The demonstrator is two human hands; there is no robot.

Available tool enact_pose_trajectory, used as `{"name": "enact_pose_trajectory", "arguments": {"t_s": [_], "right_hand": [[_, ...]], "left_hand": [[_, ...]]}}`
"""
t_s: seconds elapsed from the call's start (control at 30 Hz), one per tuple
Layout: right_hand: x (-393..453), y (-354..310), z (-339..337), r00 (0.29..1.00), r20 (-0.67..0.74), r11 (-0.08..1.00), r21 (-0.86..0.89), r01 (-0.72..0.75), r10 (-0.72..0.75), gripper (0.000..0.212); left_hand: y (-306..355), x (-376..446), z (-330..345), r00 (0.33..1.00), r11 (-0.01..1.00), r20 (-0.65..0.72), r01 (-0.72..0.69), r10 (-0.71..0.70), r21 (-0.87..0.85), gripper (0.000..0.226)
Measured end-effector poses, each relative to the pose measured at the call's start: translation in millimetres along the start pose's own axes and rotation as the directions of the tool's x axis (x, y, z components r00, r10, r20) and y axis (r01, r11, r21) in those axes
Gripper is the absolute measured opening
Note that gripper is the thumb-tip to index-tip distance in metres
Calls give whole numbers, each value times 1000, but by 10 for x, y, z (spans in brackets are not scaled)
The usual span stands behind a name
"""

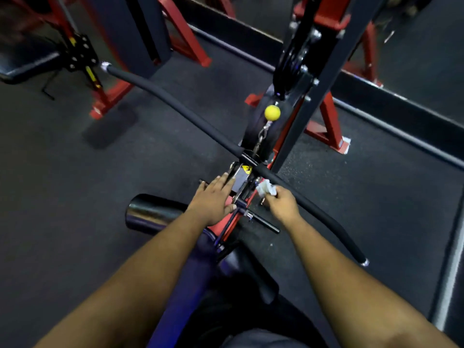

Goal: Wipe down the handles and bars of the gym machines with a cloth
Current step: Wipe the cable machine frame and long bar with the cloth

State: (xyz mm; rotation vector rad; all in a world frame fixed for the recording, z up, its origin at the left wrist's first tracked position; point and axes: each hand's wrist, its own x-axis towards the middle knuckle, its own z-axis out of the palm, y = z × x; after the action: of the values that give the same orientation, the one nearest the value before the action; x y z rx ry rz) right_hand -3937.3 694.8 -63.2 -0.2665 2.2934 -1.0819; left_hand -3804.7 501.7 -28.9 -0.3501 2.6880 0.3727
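Head view shows the left hand (213,199) spread flat on the machine frame (241,177). Right hand (282,205) pinches a white cloth (266,188) just beside the long black bar (175,106), near its middle.

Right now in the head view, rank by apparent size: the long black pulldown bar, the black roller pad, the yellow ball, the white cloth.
1. long black pulldown bar
2. black roller pad
3 and 4. yellow ball and white cloth look alike; the cloth is crumpled and partly hidden in the right hand, so no ranking.
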Motion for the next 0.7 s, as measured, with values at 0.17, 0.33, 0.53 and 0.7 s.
{"name": "enact_pose_trajectory", "arguments": {"t_s": [0.17, 0.33, 0.53, 0.7], "right_hand": [[-364, -67, -165, 997, 7, 991, -103, 81, -81, 12], [-612, -164, -301, 973, 106, 960, -168, 223, -207, 11], [-970, -261, -421, 898, 242, 894, -175, 413, -368, 21], [-1405, -427, -364, 816, 340, 825, -165, 541, -467, 26]], "left_hand": [[115, -482, -40, 994, 995, -75, 79, -83, -55, 86], [379, -991, -47, 961, 968, -161, 203, -226, -147, 85], [779, -1649, 120, 893, 912, -221, 346, -392, -219, 84], [1083, -2243, 214, 838, 872, -260, 423, -480, -244, 85]]}}
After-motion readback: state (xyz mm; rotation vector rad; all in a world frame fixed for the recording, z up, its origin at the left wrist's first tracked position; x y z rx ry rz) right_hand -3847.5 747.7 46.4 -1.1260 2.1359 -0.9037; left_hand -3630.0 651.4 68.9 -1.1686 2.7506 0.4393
